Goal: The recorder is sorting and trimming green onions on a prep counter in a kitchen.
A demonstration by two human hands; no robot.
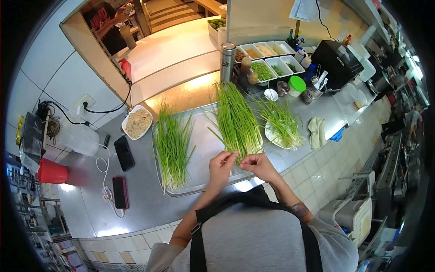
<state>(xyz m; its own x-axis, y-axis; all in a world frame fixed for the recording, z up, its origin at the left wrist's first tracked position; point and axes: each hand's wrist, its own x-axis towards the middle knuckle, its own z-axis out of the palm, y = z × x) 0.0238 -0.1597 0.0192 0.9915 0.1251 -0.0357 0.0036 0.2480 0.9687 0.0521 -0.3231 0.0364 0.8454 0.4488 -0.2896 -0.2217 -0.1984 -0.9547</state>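
Observation:
Both hands meet over the near, pale end of a large bunch of green onions [238, 115] on a metal tray [204, 136]. My left hand [221, 167] pinches thumb against forefinger. Close beside it, my right hand [261, 167] is pinched the same way. A thin green stalk seems to run between the fingertips, though the fingers hide most of it. Another green onion bunch [173, 149] lies along the tray's left side, its white root ends towards me. Right of the tray, a white plate [272, 136] bears a smaller, looser heap of green onions [282, 122].
A steel flask [227, 63] stands behind the tray, beside white containers of chopped ingredients [261, 70]. Left are a bowl of pale food [137, 121], two phones [124, 153] and a charging cable [106, 170]. A cloth [316, 132] lies at right. Another person [108, 20] is beyond the opening.

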